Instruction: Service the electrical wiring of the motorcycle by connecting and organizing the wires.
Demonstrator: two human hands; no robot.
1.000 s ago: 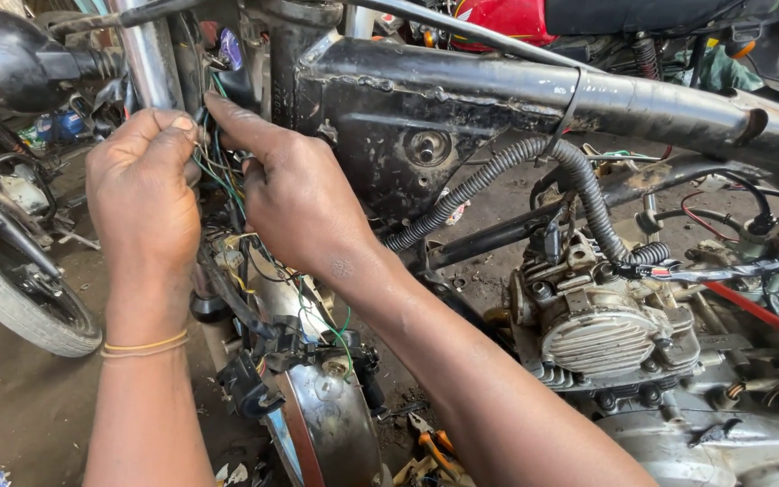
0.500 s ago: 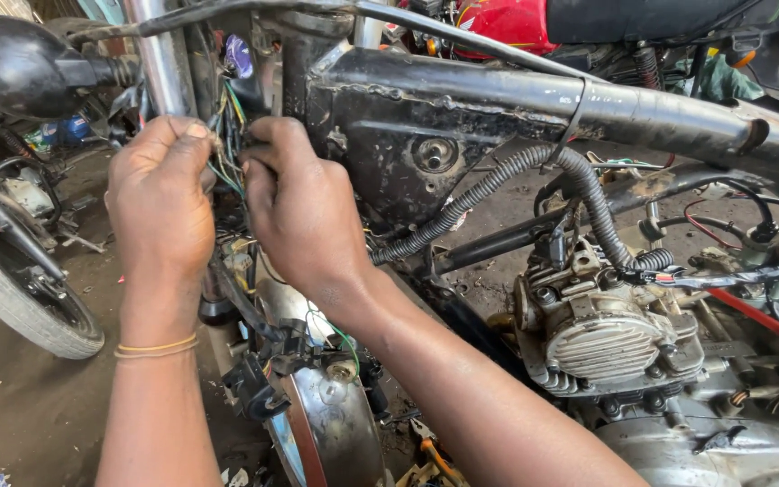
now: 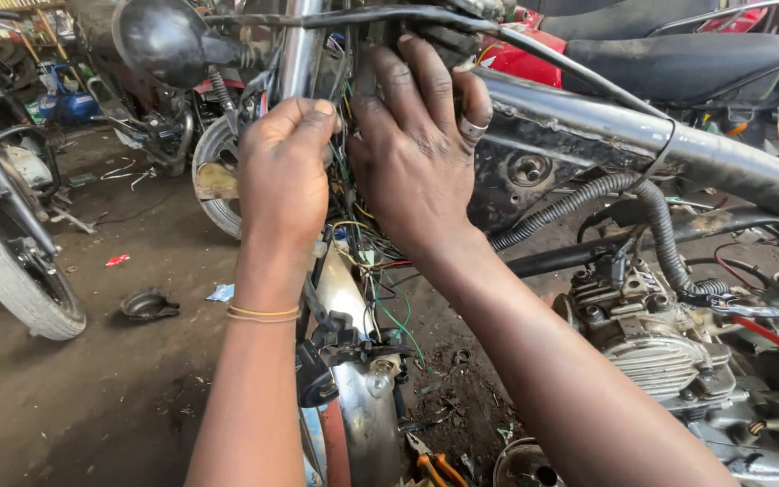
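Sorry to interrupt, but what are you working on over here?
A person has both hands up in the wiring bundle behind the steering head of a stripped motorcycle frame. The left hand is closed on the wires; the right hand presses beside it. The engine sits exposed below.

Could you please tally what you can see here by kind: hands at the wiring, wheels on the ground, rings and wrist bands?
Hands: 2, left hand and right hand, both at the wires
Wheels: 2
Rings: 1
Wrist bands: 1
Total: 6
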